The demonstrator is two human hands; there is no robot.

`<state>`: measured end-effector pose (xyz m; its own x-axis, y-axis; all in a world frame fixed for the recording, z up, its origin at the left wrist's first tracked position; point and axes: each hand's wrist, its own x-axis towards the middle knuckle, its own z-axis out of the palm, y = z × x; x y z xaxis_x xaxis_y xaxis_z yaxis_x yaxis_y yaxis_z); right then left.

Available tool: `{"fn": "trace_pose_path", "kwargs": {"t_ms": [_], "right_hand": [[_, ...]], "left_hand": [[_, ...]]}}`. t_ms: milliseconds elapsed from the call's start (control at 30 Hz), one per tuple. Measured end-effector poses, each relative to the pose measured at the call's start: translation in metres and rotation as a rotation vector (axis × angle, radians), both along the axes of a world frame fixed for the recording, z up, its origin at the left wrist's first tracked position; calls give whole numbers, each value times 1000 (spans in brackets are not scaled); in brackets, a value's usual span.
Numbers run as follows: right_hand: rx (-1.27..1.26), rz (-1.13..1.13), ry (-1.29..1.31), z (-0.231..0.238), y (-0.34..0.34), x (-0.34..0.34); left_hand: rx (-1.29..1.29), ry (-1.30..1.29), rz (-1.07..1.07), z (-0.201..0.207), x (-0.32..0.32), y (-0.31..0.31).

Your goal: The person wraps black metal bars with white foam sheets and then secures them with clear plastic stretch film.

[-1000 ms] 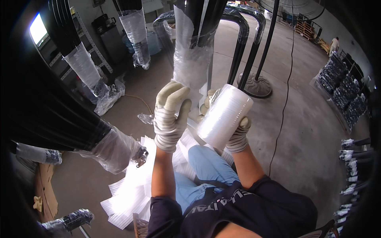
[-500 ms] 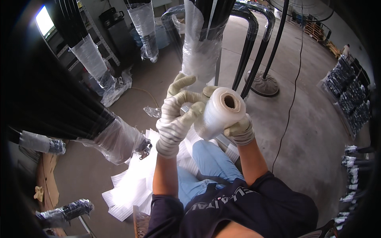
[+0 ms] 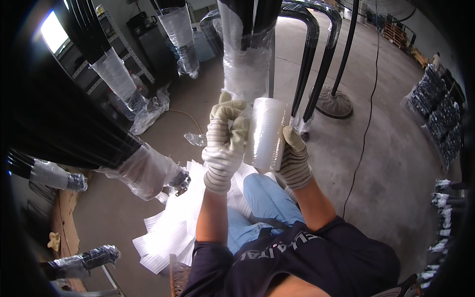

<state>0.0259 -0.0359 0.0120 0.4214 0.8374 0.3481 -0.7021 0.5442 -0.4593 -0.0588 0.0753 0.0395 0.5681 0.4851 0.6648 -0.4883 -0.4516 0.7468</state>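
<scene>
A roll of clear stretch film (image 3: 267, 136) stands nearly upright in front of me. My right hand (image 3: 296, 161), in a striped knit work glove, grips it from the right side, thumb near its edge. Just left of the roll is my gloved left hand (image 3: 225, 146), its fingers curled in. Whatever those fingers pinch is too clear or hidden to make out. Right above the left hand comes the lower end of a bundle of black tubes (image 3: 247, 29), covered in clear film wrapping (image 3: 246, 69).
White foam sheets (image 3: 170, 230) lie on the floor by my legs. Another large film-ended black bundle (image 3: 133, 158) slants in from the left. Bent black tubes (image 3: 316, 59) and a round stand base (image 3: 331, 100) are beyond the roll. A cable (image 3: 363, 143) crosses the floor at right.
The roll has turned from showing its open core end to standing nearly upright. My right hand has come round to its side, and the left fingers have curled in closer to the bundle.
</scene>
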Motion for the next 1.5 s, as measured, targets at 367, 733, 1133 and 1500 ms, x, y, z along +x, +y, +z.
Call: {"fn": "trace_pose_path", "kwargs": {"t_ms": [367,733,1133,1500], "right_hand": [[199,26,5,13,7,-5],[-45,-120,-86,19,-1,6],[-116,-181,17,27,3,-1],[-35,-167,30,25,12,4]], "left_hand": [[-33,-2,-123,6,-3,5],[110,114,-163,9,-6,28],[-289,82,-369,8,-9,26],[-120,-104,-92,-8,7,0]]}}
